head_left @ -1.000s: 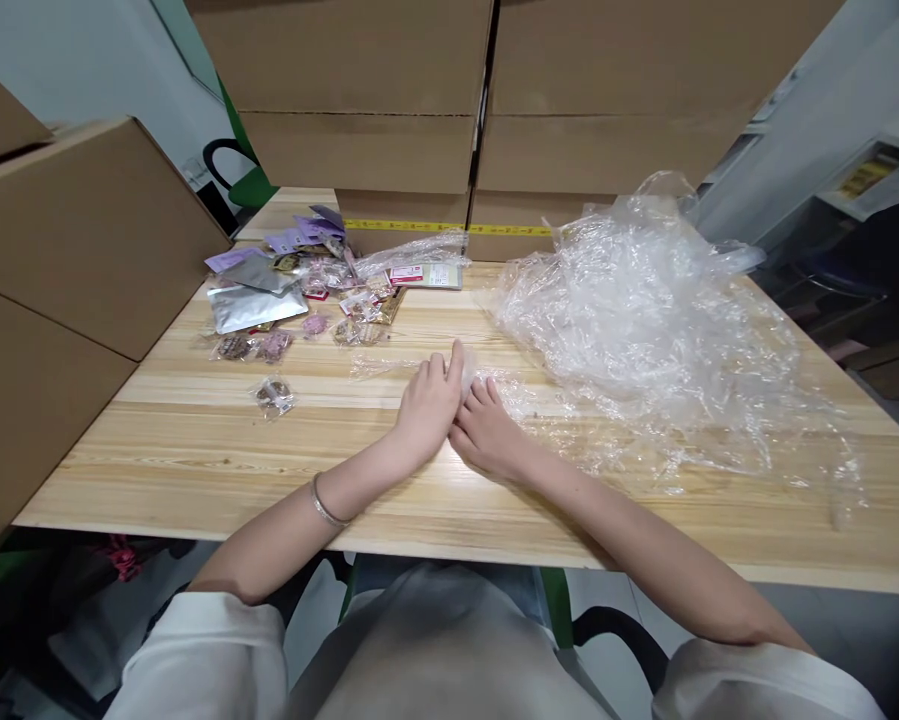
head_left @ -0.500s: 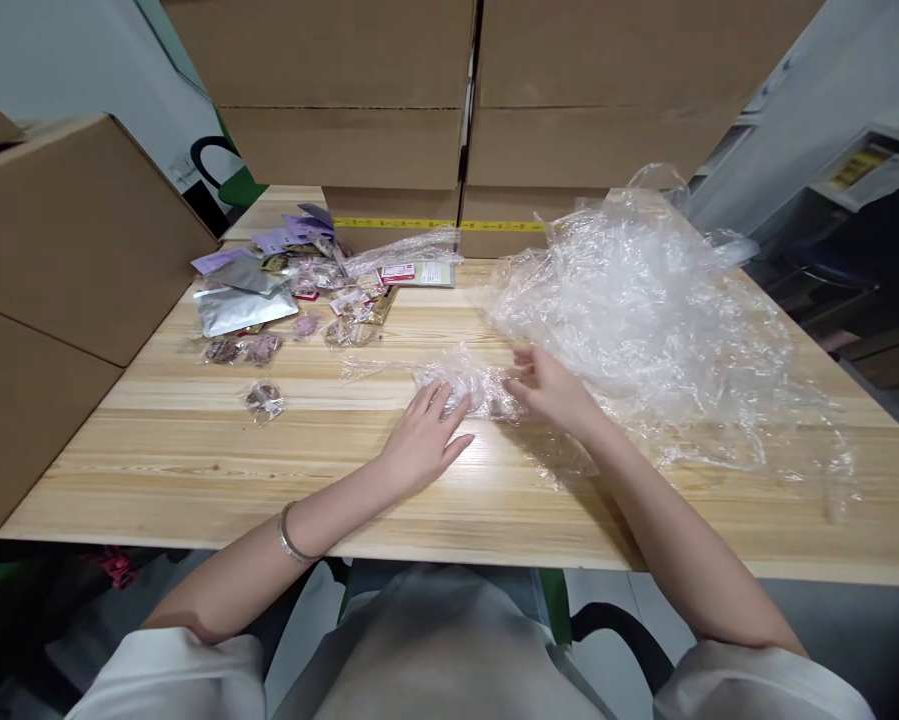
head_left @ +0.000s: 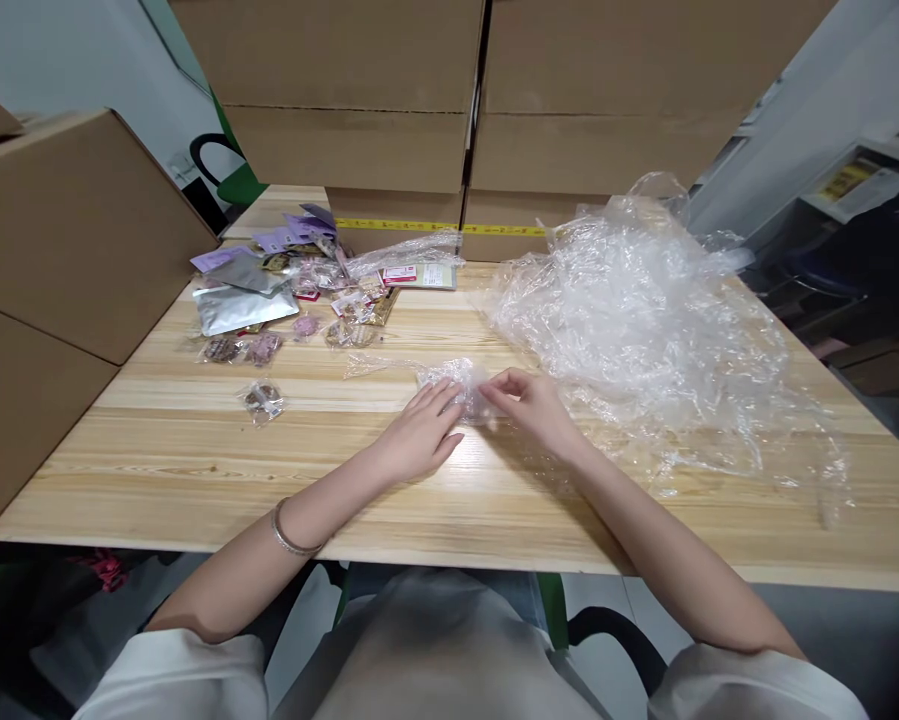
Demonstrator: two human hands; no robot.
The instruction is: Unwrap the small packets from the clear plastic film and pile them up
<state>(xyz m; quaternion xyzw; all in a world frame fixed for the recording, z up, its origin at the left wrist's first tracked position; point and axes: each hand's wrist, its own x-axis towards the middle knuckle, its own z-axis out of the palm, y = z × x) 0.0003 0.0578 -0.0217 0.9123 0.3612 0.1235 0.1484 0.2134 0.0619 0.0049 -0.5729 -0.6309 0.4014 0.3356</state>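
Observation:
My left hand (head_left: pixel 421 432) lies open, its fingers stretched over a piece of clear plastic wrap (head_left: pixel 467 378) on the table. A thin tail of this plastic runs out to the left. At its right end my right hand (head_left: pixel 530 405) is pinched shut on the edge of the wrap. Whatever the plastic may cover is too blurred to make out. Close by on the right, a large heap of crumpled clear plastic (head_left: pixel 644 320) reaches near my right hand and forearm.
Small clear-wrapped items (head_left: pixel 263 400) and a silver pouch (head_left: pixel 245 305) lie at the left, among several purple packets (head_left: pixel 291 232). Big cardboard boxes (head_left: pixel 344 140) stand along the back, and another box (head_left: pixel 81 230) stands at the left. The wooden table (head_left: pixel 194 490) ends in front of my body.
My right hand has moved left and closed from a looser pose onto the right end of the plastic wrap, which now looks shorter there. My left hand has stayed almost in place.

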